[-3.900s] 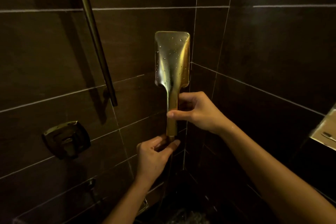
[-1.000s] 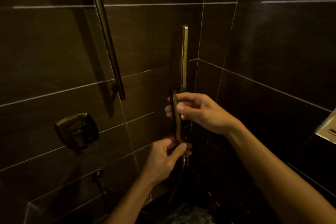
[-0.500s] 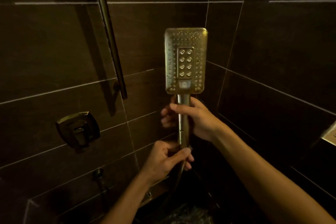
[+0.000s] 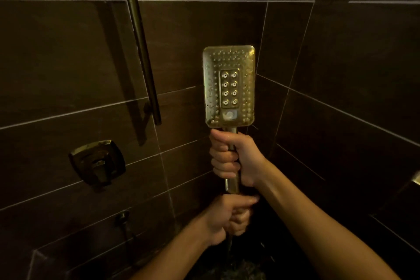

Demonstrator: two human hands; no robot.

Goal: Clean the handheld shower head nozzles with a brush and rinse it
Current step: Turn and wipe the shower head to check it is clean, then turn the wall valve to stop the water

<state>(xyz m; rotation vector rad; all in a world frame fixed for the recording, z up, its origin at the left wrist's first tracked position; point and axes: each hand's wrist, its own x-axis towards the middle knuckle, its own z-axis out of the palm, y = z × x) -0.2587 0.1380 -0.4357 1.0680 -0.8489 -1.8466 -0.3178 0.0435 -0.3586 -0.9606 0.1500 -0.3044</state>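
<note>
A rectangular gold handheld shower head (image 4: 229,85) stands upright in front of the tiled corner, its nozzle face turned toward me, wet with droplets. My right hand (image 4: 229,158) is wrapped around the upper handle just below the head. Below it, my left hand (image 4: 229,217) is closed around the bottom of the handle where the hose joins. The hose (image 4: 229,245) drops into the dark below. No brush is in view.
A metal slide bar (image 4: 142,48) runs down the left wall. A square valve handle (image 4: 98,163) sits on the wall lower left, with a small fitting (image 4: 122,216) beneath it. Dark tiled walls meet in a corner behind the shower head. A shelf edge (image 4: 417,178) shows far right.
The shower head turned from back view, through edge-on, to nozzle face toward me. My right hand closed fully around the handle, and my left hand tightened at the hose joint.
</note>
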